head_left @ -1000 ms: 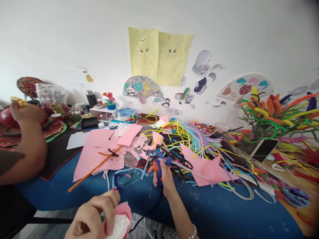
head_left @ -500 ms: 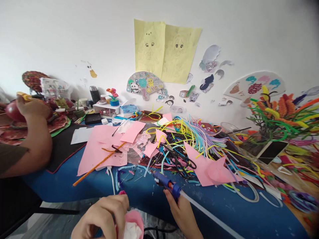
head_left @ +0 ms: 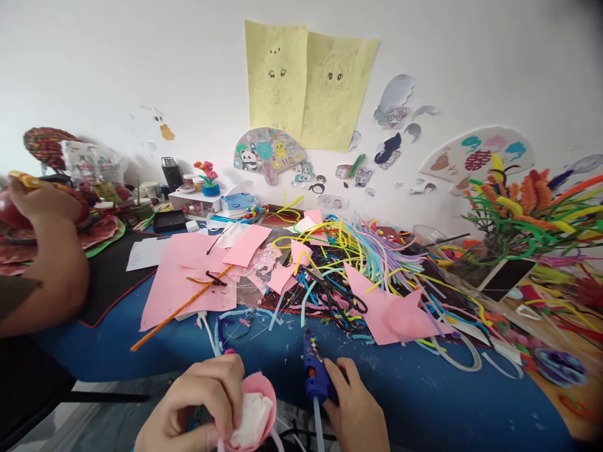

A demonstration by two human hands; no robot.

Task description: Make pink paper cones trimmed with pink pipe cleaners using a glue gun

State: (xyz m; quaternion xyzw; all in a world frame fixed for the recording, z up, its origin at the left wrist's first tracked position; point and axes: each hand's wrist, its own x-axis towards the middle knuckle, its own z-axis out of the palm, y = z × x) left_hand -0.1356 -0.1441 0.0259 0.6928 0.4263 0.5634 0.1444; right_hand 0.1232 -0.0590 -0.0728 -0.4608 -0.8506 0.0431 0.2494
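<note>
My left hand [head_left: 195, 405] pinches a small cupped piece of pink felt [head_left: 267, 402] with white stuffing [head_left: 252, 417] inside it. A bit of bright pink shows just past its fingers. In my right hand [head_left: 355, 402] is a blue glue gun [head_left: 315, 370], at the table's front edge. Its nozzle points away from me, and a clear glue stick [head_left: 318, 424] sticks out of its back end. Behind the gun lie black scissors [head_left: 340, 302] and a cut sheet of pink felt [head_left: 391, 314].
Pipe cleaners [head_left: 377, 248] are heaped mid-table. An orange pipe cleaner [head_left: 176, 312] lies on a pink felt sheet [head_left: 160, 282]. A phone [head_left: 506, 279] leans by a vase of pipe-cleaner flowers [head_left: 522, 207]. At left, another person's hand [head_left: 51, 201] holds something yellow.
My right hand has turned the glue gun so its nozzle points straight away, with the stick now toward me. My left hand has tilted the felt piece, showing more stuffing.
</note>
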